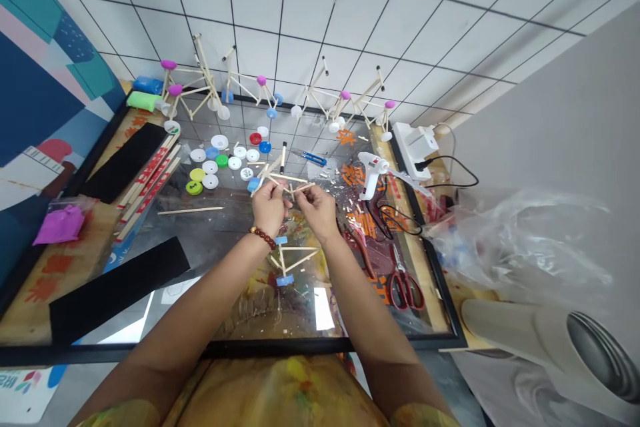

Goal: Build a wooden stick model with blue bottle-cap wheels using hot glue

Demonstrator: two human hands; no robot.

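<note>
Left hand (269, 208) and right hand (319, 209) pinch a pale wooden stick frame (283, 178) in closed fingers, steadying it above a black-rimmed glass table (250, 348).

Bright even light, white glare on the glass tabletop (323, 308) — fisheye bending at the edges, soft shadows

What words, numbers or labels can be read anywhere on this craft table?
No text here can be quoted with certainty.
Orange characters right of centre: apparently Chinese, too blurred to read.
Red characters on the long wooden strips: too small to read.
Orange-red characters on the wooden board: too blurred to read.
Coloured print on the white sheet: cut off and unreadable.
</note>
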